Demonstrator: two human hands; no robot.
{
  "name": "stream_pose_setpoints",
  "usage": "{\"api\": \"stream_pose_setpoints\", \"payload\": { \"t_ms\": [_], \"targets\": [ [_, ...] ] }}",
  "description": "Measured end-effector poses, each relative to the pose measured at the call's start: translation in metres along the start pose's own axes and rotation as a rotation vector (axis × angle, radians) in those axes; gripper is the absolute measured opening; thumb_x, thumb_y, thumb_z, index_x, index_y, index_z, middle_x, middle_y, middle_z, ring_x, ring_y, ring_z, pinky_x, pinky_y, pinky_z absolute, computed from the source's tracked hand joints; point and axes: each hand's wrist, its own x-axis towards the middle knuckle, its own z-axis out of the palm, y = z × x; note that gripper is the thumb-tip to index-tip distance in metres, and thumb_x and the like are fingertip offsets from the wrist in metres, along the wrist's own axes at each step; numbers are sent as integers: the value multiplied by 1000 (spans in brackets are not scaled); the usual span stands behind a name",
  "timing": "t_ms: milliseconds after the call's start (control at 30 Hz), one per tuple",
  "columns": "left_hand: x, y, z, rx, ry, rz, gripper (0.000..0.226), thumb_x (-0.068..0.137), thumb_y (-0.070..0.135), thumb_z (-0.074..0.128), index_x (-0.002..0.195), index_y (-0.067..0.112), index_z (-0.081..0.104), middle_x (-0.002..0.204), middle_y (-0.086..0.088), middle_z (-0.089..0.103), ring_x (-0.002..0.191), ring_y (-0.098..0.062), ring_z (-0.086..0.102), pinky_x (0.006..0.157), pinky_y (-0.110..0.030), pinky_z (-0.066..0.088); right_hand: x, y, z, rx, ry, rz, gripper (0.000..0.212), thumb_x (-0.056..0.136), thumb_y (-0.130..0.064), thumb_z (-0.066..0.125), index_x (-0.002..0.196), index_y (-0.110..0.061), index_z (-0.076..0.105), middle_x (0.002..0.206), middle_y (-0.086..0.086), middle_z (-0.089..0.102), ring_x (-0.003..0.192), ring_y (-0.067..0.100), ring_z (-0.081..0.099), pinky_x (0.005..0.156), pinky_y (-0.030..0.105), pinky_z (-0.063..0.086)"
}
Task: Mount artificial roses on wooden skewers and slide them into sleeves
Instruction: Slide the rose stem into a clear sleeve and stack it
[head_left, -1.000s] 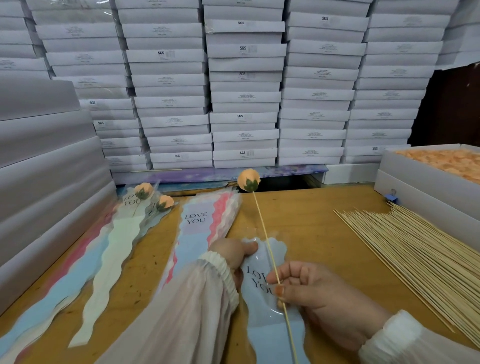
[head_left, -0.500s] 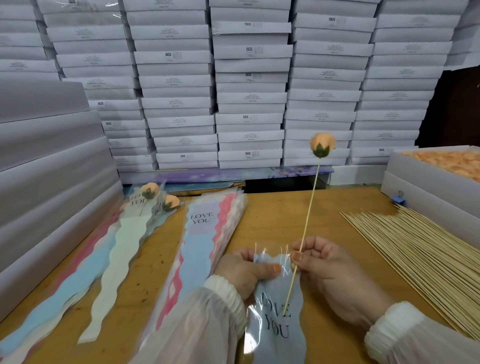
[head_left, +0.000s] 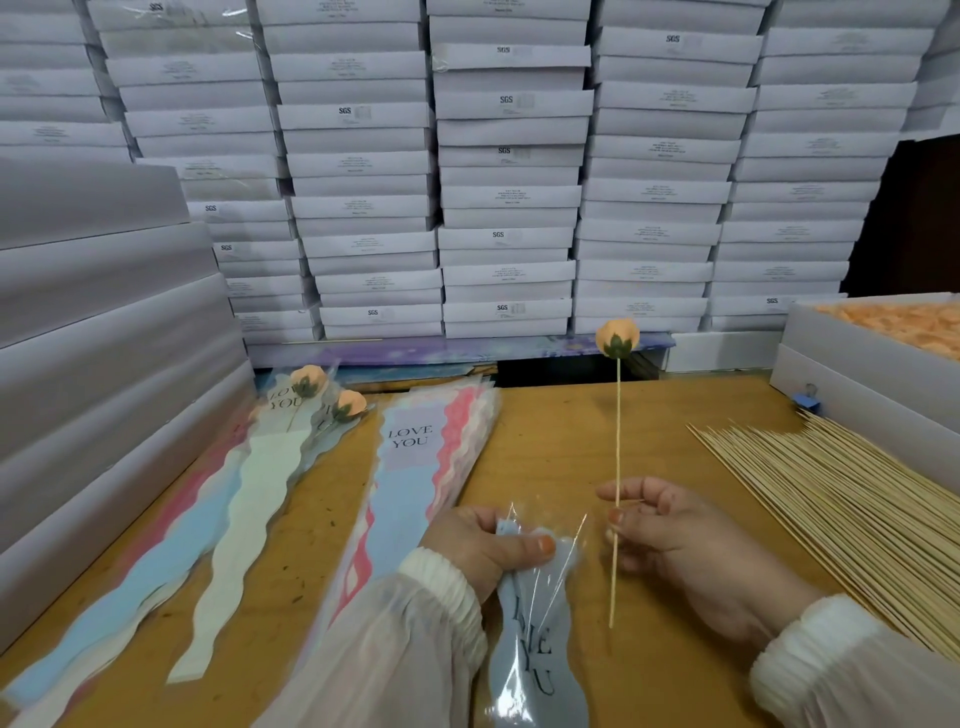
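My right hand (head_left: 670, 540) pinches a wooden skewer (head_left: 617, 457) near its lower third and holds it upright. A peach artificial rose (head_left: 616, 338) with a green calyx tops the skewer. The skewer's bare tip hangs just right of a clear "LOVE YOU" sleeve (head_left: 537, 639) with a blue wavy insert. My left hand (head_left: 483, 545) grips the top edge of that sleeve, thumb pressed on the crinkled plastic. The skewer is outside the sleeve.
A stack of empty sleeves (head_left: 415, 467) lies left of my hands. Two sleeved roses (head_left: 311, 395) rest further left. Loose skewers (head_left: 841, 509) fan out at the right beside a box of peach roses (head_left: 893, 322). White boxes (head_left: 509, 171) wall the back and left.
My right hand lifted the skewer out of the sleeve area and swung it upright to the right. My left hand kept hold of the sleeve's top edge.
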Motion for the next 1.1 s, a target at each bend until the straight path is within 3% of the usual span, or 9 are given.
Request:
{"api": "stream_pose_setpoints", "payload": {
  "t_ms": [100,200,267,500,600,667,833,933,1100],
  "targets": [
    [-2,-1,2,78,1,29,24,62,-3,83,80,-6,68,87,-31,70,78,-39,67,81,-51,57,5,-3,-5,80,66,13,17,91,0,53,103,-10,61,64,4,61,53,11,57,40,19,39],
    [0,-3,-1,172,-19,58,25,60,3,86,62,7,61,60,-10,66,48,-17,61,51,-22,52,11,-5,-5,194,87,1,16,92,-2,53,103,-10,60,63,4,62,50,11,58,37,18,43],
    [1,-3,-1,191,-45,53,33,60,2,86,51,13,56,44,2,60,35,-8,55,41,-14,42,14,-5,-5,254,89,-10,15,92,-2,53,103,-10,59,63,5,61,50,11,58,39,19,47],
    [5,-3,-4,315,-89,56,35,60,9,88,47,17,56,42,7,55,36,-4,48,42,-11,39,17,-6,-8,311,177,-17,15,93,-3,52,105,-9,59,67,6,59,50,10,56,42,19,50],
    [4,-3,-3,327,-102,55,45,61,8,87,31,18,55,35,12,50,31,-1,44,38,-10,35,17,-6,-6,298,187,-26,15,93,-2,52,105,-9,58,67,7,58,48,10,56,41,19,50],
    [5,-4,-3,333,-94,55,41,60,9,87,36,17,55,40,9,52,37,-4,48,45,-12,40,16,-6,-1,283,163,-24,16,93,-1,52,105,-9,58,65,7,58,48,10,56,41,19,49],
    [4,-3,-2,285,-51,35,33,55,10,90,76,4,66,73,-12,67,68,-24,62,77,-38,56,13,-5,8,243,116,-28,15,92,0,53,102,-8,60,61,4,60,49,11,56,42,19,48],
    [2,-3,-1,203,-62,-9,32,54,6,90,76,1,67,70,-16,68,65,-27,63,75,-44,56,12,-4,9,188,121,-36,13,90,-2,56,99,-10,62,61,2,63,50,10,57,49,22,45],
    [2,-4,3,31,-80,-63,45,48,2,88,85,-10,67,90,-34,69,88,-48,65,89,-63,49,10,-2,13,147,114,-56,11,85,-2,62,89,-12,66,64,4,67,58,12,57,58,23,44]
  ]
}}
